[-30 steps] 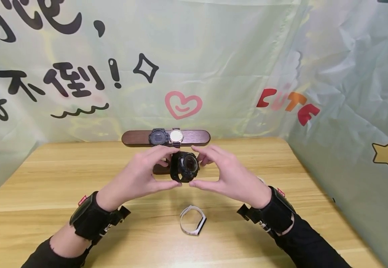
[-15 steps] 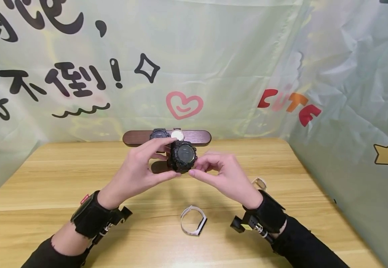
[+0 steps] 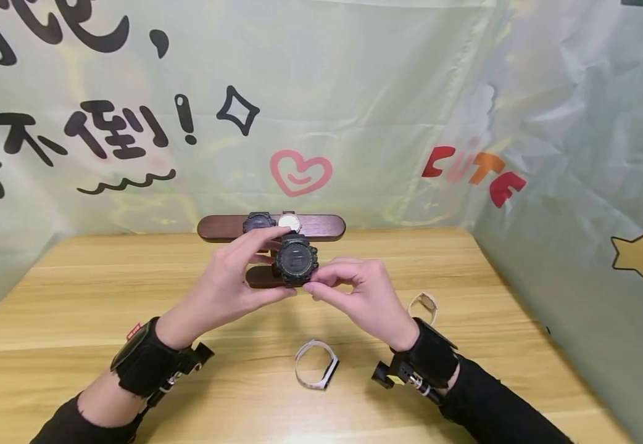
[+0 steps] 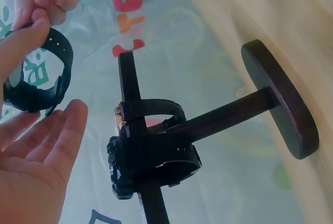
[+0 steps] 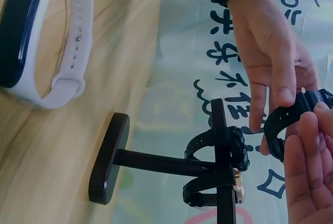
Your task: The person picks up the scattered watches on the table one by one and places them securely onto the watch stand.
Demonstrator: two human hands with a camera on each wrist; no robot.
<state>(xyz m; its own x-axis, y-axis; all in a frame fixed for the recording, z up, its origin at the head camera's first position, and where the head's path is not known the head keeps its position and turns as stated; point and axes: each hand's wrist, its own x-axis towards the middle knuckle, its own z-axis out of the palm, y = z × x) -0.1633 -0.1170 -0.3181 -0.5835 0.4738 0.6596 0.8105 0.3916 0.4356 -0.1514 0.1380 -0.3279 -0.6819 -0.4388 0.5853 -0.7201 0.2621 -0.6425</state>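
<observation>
A black digital watch [image 3: 296, 260] with a round face and closed strap loop is held up in front of the watch stand, its face toward the head camera. My left hand [image 3: 229, 271] grips it from the left, fingers at its top and thumb at its lower edge. My right hand [image 3: 363, 288] pinches its lower right side between thumb and curled fingers. In the left wrist view, the strap [image 4: 65, 60] shows its holes. The dark wooden T-shaped stand [image 3: 324, 228] carries another black watch [image 3: 258, 222] and a light-faced watch [image 3: 289, 222] on its bar.
On the table in front lies a white fitness band [image 3: 317, 365] with a dark screen. Behind my right wrist is a white-strapped watch [image 3: 426, 303], partly hidden. The stand's oval base [image 3: 260, 277] rests below the held watch. A printed cloth [image 3: 382, 92] hangs behind the table.
The black watch has turned from facing right to facing the head camera. My right hand has moved from a wide hold to a pinch at its lower right side, uncovering the white-strapped watch.
</observation>
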